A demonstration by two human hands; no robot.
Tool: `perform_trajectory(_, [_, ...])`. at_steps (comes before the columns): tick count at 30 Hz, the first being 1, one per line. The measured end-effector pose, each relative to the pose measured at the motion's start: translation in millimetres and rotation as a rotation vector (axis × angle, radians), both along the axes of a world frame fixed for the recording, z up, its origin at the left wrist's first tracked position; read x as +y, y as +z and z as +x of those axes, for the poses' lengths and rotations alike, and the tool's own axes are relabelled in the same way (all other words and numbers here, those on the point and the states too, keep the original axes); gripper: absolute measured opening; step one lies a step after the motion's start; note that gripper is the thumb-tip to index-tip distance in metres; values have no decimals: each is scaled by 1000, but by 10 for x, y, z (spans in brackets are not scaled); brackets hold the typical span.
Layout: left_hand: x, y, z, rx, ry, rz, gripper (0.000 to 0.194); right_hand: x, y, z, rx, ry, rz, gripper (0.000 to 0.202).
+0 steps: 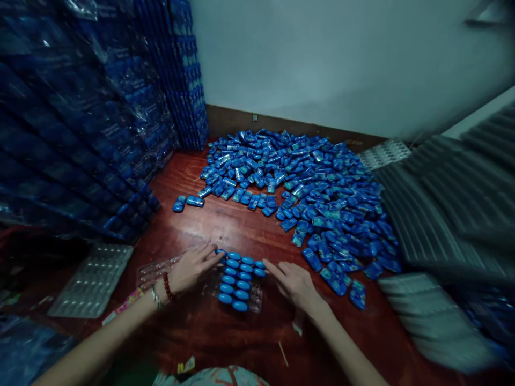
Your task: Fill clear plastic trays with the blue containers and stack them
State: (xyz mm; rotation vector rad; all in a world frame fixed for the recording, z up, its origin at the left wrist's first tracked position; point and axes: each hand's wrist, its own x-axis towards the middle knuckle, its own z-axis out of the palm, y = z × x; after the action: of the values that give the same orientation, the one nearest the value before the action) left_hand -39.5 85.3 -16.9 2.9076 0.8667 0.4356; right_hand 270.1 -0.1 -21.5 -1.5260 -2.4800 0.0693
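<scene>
- Glossy blue plastic ovals (228, 280) sit mainly in two columns on a clear plastic pocketed tray (256, 293), on the red-brown wooden surface (241, 222) between the hands.
- The hands are apart. The left hand (195, 268) has its fingertips at the far-left oval; whether they pinch it is unclear.
- The right hand (295, 281) stretches its index finger to the far-right oval, seemingly touching, with no grasp visible.
- Good handling likely means light, level fingertip pressure, seating each oval squarely in its pocket.
- Bare pockets flank the columns, so working row by row should help.
- Keeping both wrists lifted should avoid nudging neighbouring ovals, which could probably roll.
</scene>
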Motion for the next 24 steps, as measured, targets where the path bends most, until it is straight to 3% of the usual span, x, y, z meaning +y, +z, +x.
perform_trajectory(3, [439, 111, 199, -120, 82, -83, 31, 435, -42, 179, 165, -213, 45, 34])
perform_trajectory(6, [1066, 159, 622, -73, 158, -165, 29, 1062, -119, 263, 238, -354, -2, 31])
perform_trajectory(9, [1587, 92, 1083, 116, 163, -166, 34, 1577, -197, 245, 206, -382, -50, 38])
perform_trajectory(12, [1866, -46, 1401, 180, 148, -167, 45, 1807, -267, 228, 138, -430, -93, 53])
perform_trajectory(17, [1946, -239, 1544, 232, 112, -189, 40, 1707, -300, 354, 65, -325, -135, 63])
perform_trajectory(20, [1836, -286, 1507, 234, 84, -200, 34, 1551, -239, 382, -22, -234, -149, 52])
perform_trajectory(24, [1593, -299, 1327, 194, 50, -223, 37, 1344, -173, 192, -149, -174, -171, 32])
